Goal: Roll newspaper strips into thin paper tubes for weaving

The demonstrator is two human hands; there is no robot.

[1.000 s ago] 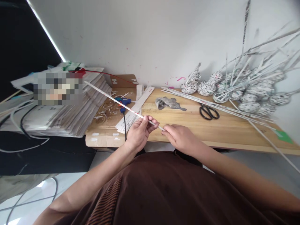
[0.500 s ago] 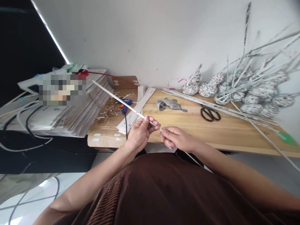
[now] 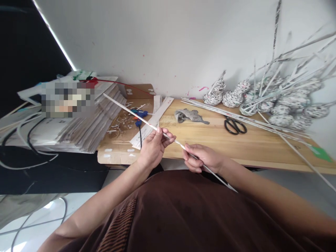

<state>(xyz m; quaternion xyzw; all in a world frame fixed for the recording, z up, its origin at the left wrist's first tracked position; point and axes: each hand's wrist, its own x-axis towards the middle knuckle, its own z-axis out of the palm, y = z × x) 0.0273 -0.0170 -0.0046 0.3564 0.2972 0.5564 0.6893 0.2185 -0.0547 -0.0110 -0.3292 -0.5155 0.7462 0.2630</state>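
Note:
A long thin rolled-paper stick (image 3: pixel 125 108) slants across in front of me, from the upper left down towards my right forearm. My left hand (image 3: pixel 154 145) pinches it between thumb and fingers just above the table's front edge. A short stretch shows between the hands, narrowing and paler there, perhaps a joint of two sticks; I cannot tell. My right hand (image 3: pixel 202 156) is closed around the stick lower down, and its tail runs out beneath that hand over my brown clothing.
Paper strips (image 3: pixel 160 115) and a blue glue gun (image 3: pixel 140 117) lie on cardboard at left, beside a paper stack (image 3: pixel 102 119). A grey cloth (image 3: pixel 191 116), black scissors (image 3: pixel 234 126), several paper sticks (image 3: pixel 210 107) and woven paper gourd shapes (image 3: pixel 213 94) occupy the wooden table (image 3: pixel 170 154).
My right hand has slid a little right and down along the stick, away from my left hand, widening the gap. My left hand has shifted slightly left, still gripping.

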